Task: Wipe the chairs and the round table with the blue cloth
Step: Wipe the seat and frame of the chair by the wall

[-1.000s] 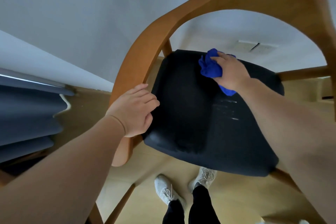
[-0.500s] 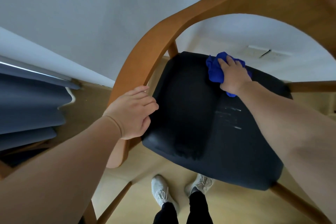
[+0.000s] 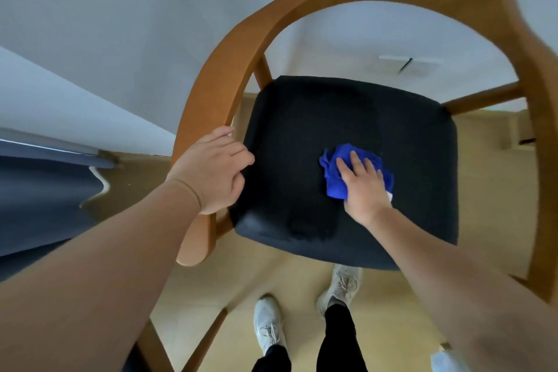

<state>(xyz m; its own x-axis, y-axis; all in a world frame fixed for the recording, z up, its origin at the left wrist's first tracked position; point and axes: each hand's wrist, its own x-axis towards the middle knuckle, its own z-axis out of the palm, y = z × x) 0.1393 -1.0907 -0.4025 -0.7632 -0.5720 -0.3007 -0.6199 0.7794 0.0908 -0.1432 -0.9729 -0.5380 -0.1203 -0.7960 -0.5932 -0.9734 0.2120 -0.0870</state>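
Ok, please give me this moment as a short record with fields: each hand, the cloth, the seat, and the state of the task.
left hand: grips the wooden frame beside the seat
right hand: fingers straight, pressing down on the blue cloth
blue cloth: bunched, lying near the middle of the black seat
black seat: bare apart from the cloth and the hand
task state: wiping of the seat under way

a plain pale wall [image 3: 105,24] is seen behind, lit softly and evenly. a white double socket plate [image 3: 407,65] is set low in it. the floor [image 3: 489,205] is laid in light wood. at the left, grey-blue curtain [image 3: 39,196] folds are gathered down onto the floor.
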